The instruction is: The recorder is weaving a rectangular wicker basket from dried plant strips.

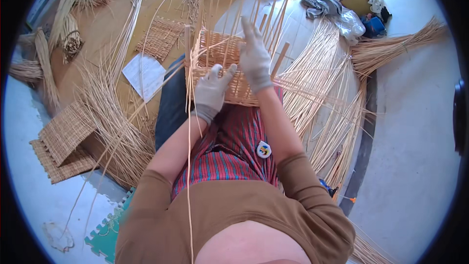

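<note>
A partly woven tan wicker basket (239, 93) rests at my lap, with long loose stakes standing up from its walls. My left hand (210, 92), in a pale glove, grips the near wall at the left, its thumb and fingertips at the upper edge. My right hand (255, 61), gloved too, is at the basket's right side with its fingers stretched upward among the stakes. Whether a strand lies under those fingers is hidden. A flat wooden stick (280, 61) juts up just right of this hand. One long thin strand (189, 176) hangs from the basket's left side down over my shirt.
Loose reed strands (322, 78) fan out at the right, beside a tied bundle (395, 49). More strands (105, 102) lie left, near woven panels (68, 132), a paper sheet (144, 76) and another woven piece (161, 38). A box of odds and ends (356, 2) stands far right.
</note>
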`<move>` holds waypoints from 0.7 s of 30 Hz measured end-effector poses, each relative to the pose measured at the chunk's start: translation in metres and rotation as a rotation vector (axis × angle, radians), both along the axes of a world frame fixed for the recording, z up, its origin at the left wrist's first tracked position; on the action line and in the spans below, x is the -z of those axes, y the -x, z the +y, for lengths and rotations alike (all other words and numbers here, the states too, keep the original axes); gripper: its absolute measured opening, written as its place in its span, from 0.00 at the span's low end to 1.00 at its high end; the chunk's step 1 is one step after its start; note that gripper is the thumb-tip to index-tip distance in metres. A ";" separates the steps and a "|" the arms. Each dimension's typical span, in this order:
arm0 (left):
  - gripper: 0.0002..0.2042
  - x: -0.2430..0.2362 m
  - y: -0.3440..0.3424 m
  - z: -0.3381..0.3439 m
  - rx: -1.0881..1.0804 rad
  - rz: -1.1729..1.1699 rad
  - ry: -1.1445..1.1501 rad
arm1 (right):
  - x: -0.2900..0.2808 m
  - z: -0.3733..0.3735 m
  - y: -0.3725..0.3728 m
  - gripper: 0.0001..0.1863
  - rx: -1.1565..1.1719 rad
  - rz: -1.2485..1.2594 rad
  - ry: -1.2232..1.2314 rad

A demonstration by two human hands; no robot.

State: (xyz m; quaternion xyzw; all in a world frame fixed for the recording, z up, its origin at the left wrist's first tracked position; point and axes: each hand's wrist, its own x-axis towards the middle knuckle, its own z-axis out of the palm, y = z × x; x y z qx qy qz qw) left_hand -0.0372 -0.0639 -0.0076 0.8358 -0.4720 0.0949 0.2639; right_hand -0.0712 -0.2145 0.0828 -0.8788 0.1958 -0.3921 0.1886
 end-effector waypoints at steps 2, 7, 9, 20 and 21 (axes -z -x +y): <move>0.34 -0.009 -0.007 0.001 0.036 -0.022 0.077 | 0.006 -0.017 0.004 0.31 -0.051 -0.155 -0.213; 0.27 -0.028 0.008 -0.022 0.120 -0.168 0.187 | 0.065 -0.023 0.093 0.10 0.135 -0.482 -0.708; 0.34 -0.031 0.025 -0.041 0.158 -0.107 0.019 | 0.039 -0.018 0.093 0.10 0.181 -0.232 -0.321; 0.21 -0.028 0.037 -0.067 0.148 -0.233 0.195 | 0.049 -0.098 0.141 0.21 0.008 -0.683 -0.937; 0.23 -0.037 0.034 -0.070 0.193 -0.222 0.262 | 0.045 -0.092 0.144 0.20 -0.019 -0.721 -0.971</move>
